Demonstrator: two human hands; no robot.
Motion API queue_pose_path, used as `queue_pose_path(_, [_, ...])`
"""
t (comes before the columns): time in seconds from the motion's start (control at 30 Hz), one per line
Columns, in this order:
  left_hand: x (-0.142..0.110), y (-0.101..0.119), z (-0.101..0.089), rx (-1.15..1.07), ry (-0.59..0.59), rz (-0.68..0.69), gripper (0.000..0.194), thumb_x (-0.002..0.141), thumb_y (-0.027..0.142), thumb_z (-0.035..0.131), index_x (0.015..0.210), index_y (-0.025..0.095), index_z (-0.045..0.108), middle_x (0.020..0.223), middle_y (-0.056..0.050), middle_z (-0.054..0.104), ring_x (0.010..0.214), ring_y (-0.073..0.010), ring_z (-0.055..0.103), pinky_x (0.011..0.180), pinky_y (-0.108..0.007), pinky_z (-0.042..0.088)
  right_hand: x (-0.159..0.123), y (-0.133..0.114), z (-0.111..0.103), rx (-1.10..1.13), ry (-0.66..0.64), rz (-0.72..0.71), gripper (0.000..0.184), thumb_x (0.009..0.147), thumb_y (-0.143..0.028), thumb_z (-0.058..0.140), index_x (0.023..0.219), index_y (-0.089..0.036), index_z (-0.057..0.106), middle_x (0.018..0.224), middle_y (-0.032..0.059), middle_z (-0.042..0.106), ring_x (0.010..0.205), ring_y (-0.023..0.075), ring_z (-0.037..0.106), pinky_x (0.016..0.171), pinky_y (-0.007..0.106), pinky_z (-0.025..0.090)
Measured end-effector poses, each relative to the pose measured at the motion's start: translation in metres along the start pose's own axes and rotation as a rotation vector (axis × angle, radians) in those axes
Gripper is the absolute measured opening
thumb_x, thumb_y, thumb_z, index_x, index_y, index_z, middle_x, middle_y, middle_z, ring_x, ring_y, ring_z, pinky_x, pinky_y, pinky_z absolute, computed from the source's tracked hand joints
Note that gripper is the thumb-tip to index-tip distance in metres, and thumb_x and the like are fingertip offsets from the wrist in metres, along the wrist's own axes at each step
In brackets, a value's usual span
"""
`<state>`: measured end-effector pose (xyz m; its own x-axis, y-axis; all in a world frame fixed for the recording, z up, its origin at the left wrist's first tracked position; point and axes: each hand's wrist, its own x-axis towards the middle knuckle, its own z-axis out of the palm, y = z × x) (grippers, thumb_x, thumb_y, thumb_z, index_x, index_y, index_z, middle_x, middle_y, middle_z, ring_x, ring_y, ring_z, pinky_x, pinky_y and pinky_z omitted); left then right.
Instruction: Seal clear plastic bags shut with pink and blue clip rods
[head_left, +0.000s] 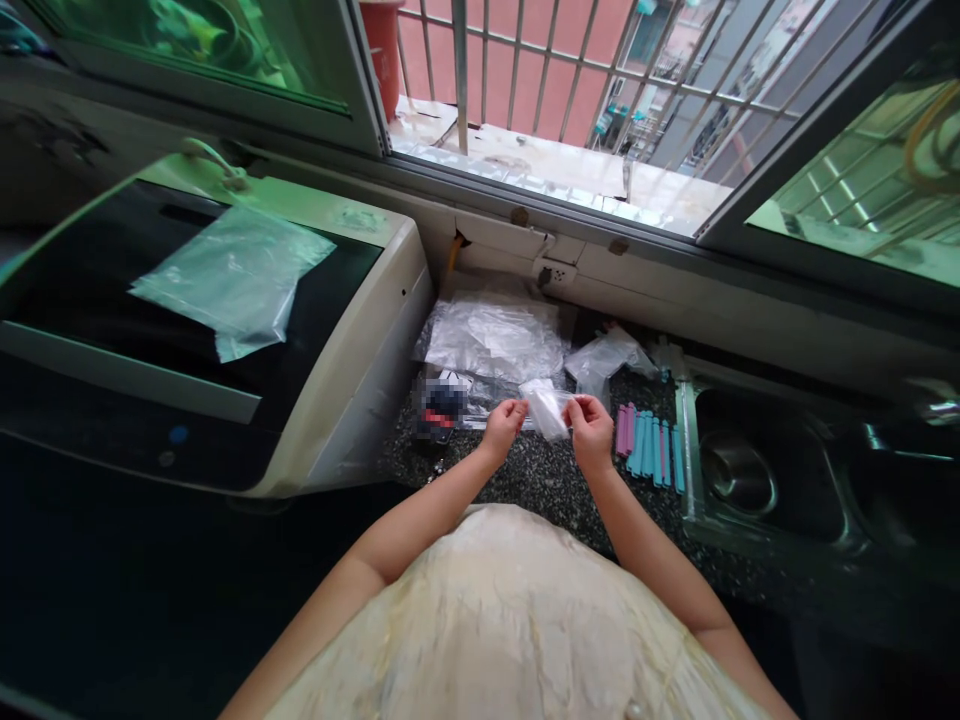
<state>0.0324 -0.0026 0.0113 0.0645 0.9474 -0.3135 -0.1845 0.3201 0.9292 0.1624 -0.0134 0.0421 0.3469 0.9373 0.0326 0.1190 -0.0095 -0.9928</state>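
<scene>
One small plastic bag (547,408), whitish, glossy, creased and partly see-through, is seen in the head view near the centre of the frame, held over a speckled counter (525,475). Its left edge is pinched by the left hand's (504,428) closed fingertips, its right by the right hand's (592,430). Similar clear bags (495,335) are piled just above.

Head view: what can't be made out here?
- Clear plastic at the hands: whether anything is inside; glare and folds hide it, head view.
- Left fingertips' grip: too small to tell, head view.
- Plastic pile: sheet count; overlap and glare, head view.
- Dark item left of the hands: identity; pixelated, head view.
- Sink: right end; cut off by the right edge, head view.
</scene>
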Motion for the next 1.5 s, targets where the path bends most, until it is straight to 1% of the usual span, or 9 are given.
queue_pose_path(0.1, [0.0, 0.002, 0.005, 0.019, -0.067, -0.014, 0.037, 0.068, 0.049, 0.056, 0.058, 0.015, 0.045, 0.046, 0.007, 0.037, 0.044, -0.0048, 0.031, 0.045, -0.02, 0.026, 0.003, 0.001, 0.001, -0.035, -0.01, -0.014, 0.026, 0.071, -0.044, 0.055, 0.073, -0.018, 0.051, 0.054, -0.0042, 0.052, 0.049, 0.0095, 0.047, 0.049, 0.023, 0.038])
queue_pose_path(0.27, [0.017, 0.005, -0.01, 0.123, -0.02, 0.037, 0.03, 0.068, 0.043, 0.055, 0.06, 0.014, 0.052, 0.048, 0.006, 0.041, 0.049, -0.0066, 0.036, 0.049, -0.02, 0.029, 0.019, 0.004, -0.01, -0.111, 0.003, -0.028, 0.028, 0.07, -0.046, 0.054, 0.075, -0.018, 0.051, 0.055, -0.0041, 0.05, 0.05, 0.0103, 0.046, 0.049, 0.023, 0.037])
queue_pose_path(0.53, [0.037, 0.032, -0.047, 0.839, 0.06, 0.254, 0.023, 0.077, 0.031, 0.046, 0.071, 0.017, 0.063, 0.071, -0.003, 0.06, 0.07, -0.0138, 0.051, 0.063, -0.023, 0.037, 0.05, 0.005, -0.022, -0.223, -0.038, -0.1, 0.027, 0.071, -0.043, 0.052, 0.072, -0.017, 0.053, 0.055, -0.004, 0.047, 0.05, 0.0101, 0.043, 0.049, 0.023, 0.035])
queue_pose_path(0.8, [0.059, 0.066, -0.051, 1.199, 0.071, 0.44, 0.023, 0.081, 0.026, 0.042, 0.08, 0.017, 0.063, 0.087, -0.008, 0.059, 0.083, -0.0188, 0.053, 0.074, -0.028, 0.038, 0.086, -0.006, -0.018, -0.378, -0.02, -0.241, 0.025, 0.076, -0.041, 0.047, 0.071, -0.017, 0.051, 0.062, -0.0012, 0.053, 0.058, 0.0117, 0.048, 0.058, 0.024, 0.039])
queue_pose_path(0.93, [0.07, 0.074, -0.044, 1.323, -0.045, 0.393, 0.025, 0.082, 0.025, 0.039, 0.08, 0.017, 0.062, 0.085, -0.009, 0.061, 0.083, -0.0196, 0.054, 0.071, -0.028, 0.038, 0.115, -0.002, -0.007, -0.3, 0.059, -0.209, 0.025, 0.079, -0.041, 0.042, 0.074, -0.018, 0.047, 0.061, -0.0015, 0.052, 0.059, 0.0128, 0.052, 0.061, 0.026, 0.042])
queue_pose_path(1.1, [0.079, 0.078, -0.034, 1.297, -0.219, 0.255, 0.027, 0.083, 0.029, 0.036, 0.084, 0.018, 0.061, 0.083, -0.007, 0.064, 0.077, -0.0187, 0.056, 0.063, -0.026, 0.037, 0.149, 0.006, 0.007, -0.266, 0.149, -0.164, 0.028, 0.081, -0.045, 0.039, 0.076, -0.018, 0.046, 0.054, -0.0058, 0.043, 0.047, 0.0098, 0.043, 0.051, 0.023, 0.037])
queue_pose_path(1.27, [0.104, 0.092, -0.05, 1.264, -0.141, 0.229, 0.022, 0.082, 0.027, 0.039, 0.079, 0.017, 0.059, 0.077, -0.005, 0.063, 0.074, -0.0172, 0.055, 0.064, -0.026, 0.037, 0.177, 0.006, 0.006, -0.401, -0.011, -0.241, 0.029, 0.076, -0.045, 0.049, 0.07, -0.017, 0.053, 0.055, -0.0038, 0.049, 0.051, 0.0098, 0.044, 0.051, 0.023, 0.035])
queue_pose_path(1.37, [0.123, 0.103, -0.058, 1.03, -0.128, 0.225, 0.016, 0.078, 0.021, 0.043, 0.066, 0.016, 0.053, 0.06, -0.001, 0.054, 0.062, -0.0126, 0.05, 0.059, -0.023, 0.038, 0.191, 0.007, 0.008, -0.357, -0.099, -0.208, 0.031, 0.072, -0.048, 0.053, 0.069, -0.017, 0.054, 0.055, -0.0032, 0.05, 0.05, 0.0094, 0.043, 0.049, 0.023, 0.035])
queue_pose_path(1.5, [0.141, 0.111, -0.055, 0.492, -0.155, 0.075, 0.02, 0.077, 0.017, 0.042, 0.057, 0.016, 0.04, 0.049, 0.006, 0.036, 0.045, -0.0061, 0.038, 0.048, -0.018, 0.037, 0.197, 0.018, 0.021, -0.144, -0.076, 0.062, 0.036, 0.069, -0.054, 0.056, 0.071, -0.018, 0.051, 0.048, -0.0069, 0.043, 0.04, 0.0075, 0.037, 0.04, 0.021, 0.032])
